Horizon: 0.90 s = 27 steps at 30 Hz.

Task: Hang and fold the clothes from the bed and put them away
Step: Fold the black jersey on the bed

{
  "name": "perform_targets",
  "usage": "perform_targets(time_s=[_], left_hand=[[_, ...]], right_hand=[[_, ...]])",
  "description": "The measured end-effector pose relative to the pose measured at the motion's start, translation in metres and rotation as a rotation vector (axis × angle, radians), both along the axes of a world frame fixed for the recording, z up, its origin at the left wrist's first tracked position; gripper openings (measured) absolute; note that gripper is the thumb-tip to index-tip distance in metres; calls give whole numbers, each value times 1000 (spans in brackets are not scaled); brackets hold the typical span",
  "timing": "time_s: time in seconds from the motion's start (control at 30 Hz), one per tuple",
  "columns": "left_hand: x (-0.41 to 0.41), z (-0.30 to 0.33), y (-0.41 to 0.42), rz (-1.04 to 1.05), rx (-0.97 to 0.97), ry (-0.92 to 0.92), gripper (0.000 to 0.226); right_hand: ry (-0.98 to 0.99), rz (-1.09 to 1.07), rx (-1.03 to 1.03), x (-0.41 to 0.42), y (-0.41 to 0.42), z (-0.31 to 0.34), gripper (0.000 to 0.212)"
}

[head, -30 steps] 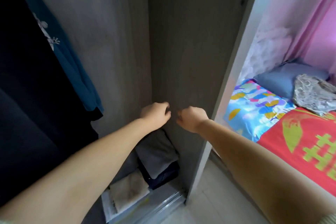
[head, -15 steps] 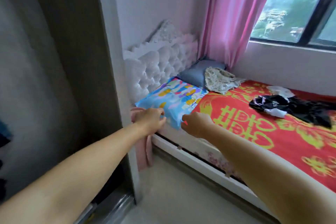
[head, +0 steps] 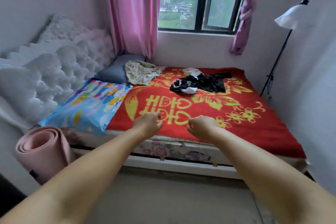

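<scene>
At the lower middle of the frame, your left hand [head: 148, 125] reaches out over the near edge of the bed [head: 181, 163], fingers loosely curled and holding nothing. Just to its right, your right hand [head: 202, 127] does the same, thumb and fingers bent inward, also holding nothing. Both hands hang above the red blanket [head: 254, 132] with its yellow pattern, and whether they touch it you cannot tell.

Beyond your hands, toward the centre of the frame, the black clothes [head: 203, 82] with white trim lie crumpled on the blanket, well apart from both hands. A small white garment [head: 192, 71] sits just behind them. To their left, a beige patterned garment [head: 141, 74] is heaped partly on the grey pillow [head: 112, 73] and partly on the blanket.

At centre left, a blue multicoloured pillow [head: 89, 105] lies against the white tufted headboard [head: 54, 71]. A rolled pink mat [head: 41, 151] stands at the lower left beside the bed. Pink curtains [head: 132, 14] frame the window [head: 196, 2] at the top, and a floor lamp [head: 289, 18] stands at the upper right.
</scene>
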State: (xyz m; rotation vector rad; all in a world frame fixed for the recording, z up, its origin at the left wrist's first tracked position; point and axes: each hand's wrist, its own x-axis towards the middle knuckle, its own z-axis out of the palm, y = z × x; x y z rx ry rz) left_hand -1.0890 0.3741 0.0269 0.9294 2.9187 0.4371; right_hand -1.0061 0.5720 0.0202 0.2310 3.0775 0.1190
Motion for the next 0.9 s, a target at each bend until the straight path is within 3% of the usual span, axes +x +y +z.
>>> perform_targets(time_s=[0.33, 0.73, 0.9], left_hand=[[-54, -35, 128, -184, 4, -75, 34], [-251, -34, 214, -243, -5, -90, 35], [-305, -55, 234, -230, -36, -130, 33]], right_hand=[[-82, -200, -10, -16, 109, -28, 35], [-37, -286, 3, -206, 191, -22, 38], [-100, -265, -1, -260, 218, -53, 38]])
